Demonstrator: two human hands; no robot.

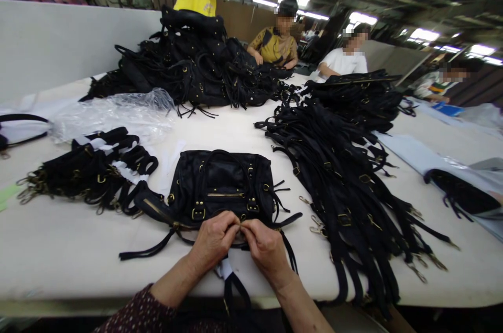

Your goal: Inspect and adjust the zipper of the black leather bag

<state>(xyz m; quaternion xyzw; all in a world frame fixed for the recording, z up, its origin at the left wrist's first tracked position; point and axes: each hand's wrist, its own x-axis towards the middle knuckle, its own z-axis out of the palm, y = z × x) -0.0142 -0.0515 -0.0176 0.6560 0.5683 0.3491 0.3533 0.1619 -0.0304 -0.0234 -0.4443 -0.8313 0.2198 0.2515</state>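
A black handbag [226, 175] with brass buckles, rings and a front zip lies on the table in front of me. My left hand [215, 236] and my right hand [266, 246] meet at its near edge, fingertips pinched together. What they pinch is too small and too covered to make out. Below them, a black strap [237, 287] with a white wrap [225, 268] hangs over the table's front edge. Loose black strips stick out at both ends of the bag.
Bundled straps with brass clips [86, 168] lie left, beside clear plastic film [121, 110]. A long heap of straps [338, 181] covers the right. Piled black bags [204, 65] stand at the back of the table [220, 131]. Several people work beyond.
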